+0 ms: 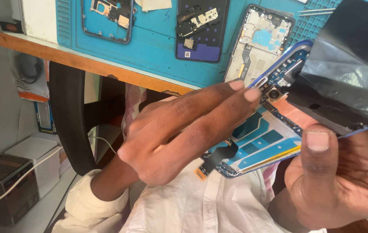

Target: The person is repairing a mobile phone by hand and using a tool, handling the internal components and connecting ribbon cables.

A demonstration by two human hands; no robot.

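Right hand (344, 181) grips the opened phone (270, 142) from below, thumb clamped on its edge, above the lap; left hand (184, 133), fingers together, touches its top; blue stickers and black film cover its inside; grey box (2, 185) sits low left; blue mat (158, 43) lies on the counter (84, 64).

My left hand (184, 133) covers the near-left part of the opened phone (266, 138), so I can't tell what its fingertips (252, 94) touch. The black film (344, 73) hides the phone's far end and runs off the top and right edges. My right hand (344, 177) is cut by the right and bottom edges. The dismantled phone frames (106, 19) on the blue mat (149, 47) are cropped at the top
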